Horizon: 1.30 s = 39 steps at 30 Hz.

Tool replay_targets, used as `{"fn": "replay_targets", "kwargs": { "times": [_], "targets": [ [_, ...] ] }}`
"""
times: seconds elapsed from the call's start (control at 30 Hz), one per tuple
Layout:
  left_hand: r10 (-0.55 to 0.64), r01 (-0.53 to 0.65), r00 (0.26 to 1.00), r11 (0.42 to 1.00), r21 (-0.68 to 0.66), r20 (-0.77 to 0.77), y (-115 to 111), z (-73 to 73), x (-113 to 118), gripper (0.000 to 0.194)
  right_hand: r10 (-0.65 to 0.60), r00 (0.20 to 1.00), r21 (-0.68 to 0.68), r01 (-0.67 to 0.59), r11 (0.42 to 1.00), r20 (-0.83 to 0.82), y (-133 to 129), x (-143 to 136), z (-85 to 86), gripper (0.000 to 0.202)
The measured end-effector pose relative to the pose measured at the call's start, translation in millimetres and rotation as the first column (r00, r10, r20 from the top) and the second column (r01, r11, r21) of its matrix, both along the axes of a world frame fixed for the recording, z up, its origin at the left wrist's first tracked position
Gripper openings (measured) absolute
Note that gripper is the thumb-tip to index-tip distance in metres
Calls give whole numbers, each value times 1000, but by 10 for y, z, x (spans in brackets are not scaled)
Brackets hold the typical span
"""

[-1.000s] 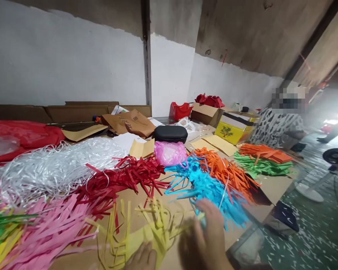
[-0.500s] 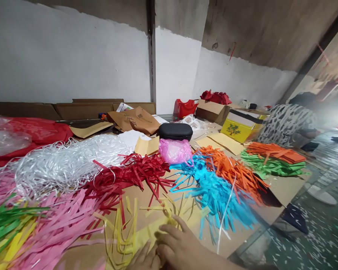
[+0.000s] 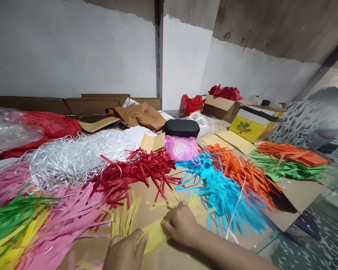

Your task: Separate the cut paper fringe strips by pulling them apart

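- Step in hand, as I judge it: gathering the yellow paper strips (image 3: 154, 232) into one bundle at the near edge of the cardboard-covered table (image 3: 301, 191).
- Right hand (image 3: 181, 223) curls its fingers shut on the bundle's right end.
- Left hand (image 3: 125, 251) lies flat on the near end; whether it grips is unclear.
- Next calls for drawing in the loose strips lying just left, beside the pink strips (image 3: 73, 213).

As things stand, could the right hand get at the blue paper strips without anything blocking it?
Probably yes. The right hand rests on the yellow strips, and the blue paper strips lie just beside it on the same cardboard, with nothing standing between them.
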<state>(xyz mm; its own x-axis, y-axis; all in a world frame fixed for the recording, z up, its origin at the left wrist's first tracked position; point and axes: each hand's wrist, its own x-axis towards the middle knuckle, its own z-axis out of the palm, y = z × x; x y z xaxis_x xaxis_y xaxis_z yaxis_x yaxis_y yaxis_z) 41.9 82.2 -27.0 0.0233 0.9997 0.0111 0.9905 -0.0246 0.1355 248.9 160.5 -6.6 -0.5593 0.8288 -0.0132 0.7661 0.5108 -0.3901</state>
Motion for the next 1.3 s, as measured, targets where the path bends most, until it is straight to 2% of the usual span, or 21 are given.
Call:
{"fn": "replay_targets", "kwargs": {
  "times": [0.1,0.33,0.43,0.53,0.6,0.63,0.7,0.73,0.83,0.9,0.97,1.03,1.1,1.17,1.23,1.3],
  "targets": [
    [11,-11,1000,1000,-14,-18,41,-5,27,35,-5,1000,29,6,1000,-4,-27,7,-86,17],
    [-11,12,1000,999,41,-26,64,-77,41,38,-5,1000,42,6,999,-14,-2,28,-193,16],
    [-19,21,999,996,87,-27,64,-73,40,32,-9,1000,46,10,999,-17,10,21,-163,17],
    [-72,73,997,978,194,-14,56,-7,47,25,-8,999,82,11,997,-37,-13,102,-31,11],
    [-201,191,980,947,258,9,45,55,55,32,150,987,155,-140,978,-55,-30,205,76,34],
    [-266,252,964,928,273,15,36,82,59,34,253,966,209,-237,949,-52,-30,259,121,40],
    [-344,332,939,905,267,-3,16,108,68,31,411,911,300,-384,873,-29,-7,348,178,34],
    [-343,339,939,901,270,-30,6,101,75,27,442,897,318,-412,854,-26,13,375,191,27],
    [-299,312,950,903,294,-90,-11,10,106,20,389,917,275,-353,894,-87,57,372,195,16],
    [-273,283,959,904,320,-74,-8,-63,125,20,319,940,274,-277,921,-122,36,312,175,26],
    [-256,259,965,903,344,-53,-2,-95,119,25,335,937,313,-289,905,-103,-18,234,128,39],
    [-254,256,966,904,342,-50,-5,-72,66,29,381,923,305,-350,886,-49,-55,172,52,32],
    [-287,278,958,911,305,-16,-9,-16,-34,29,350,936,211,-336,918,-34,-32,144,-30,15],
    [-299,272,951,933,237,85,0,37,-148,24,266,962,105,-259,960,-57,47,145,-88,14],
    [-241,215,951,966,146,194,28,61,-229,21,207,975,61,-202,977,-77,142,150,-109,13],
    [-162,148,957,986,78,239,62,53,-248,27,156,985,71,-151,986,-68,211,136,-100,13]
  ]
}}
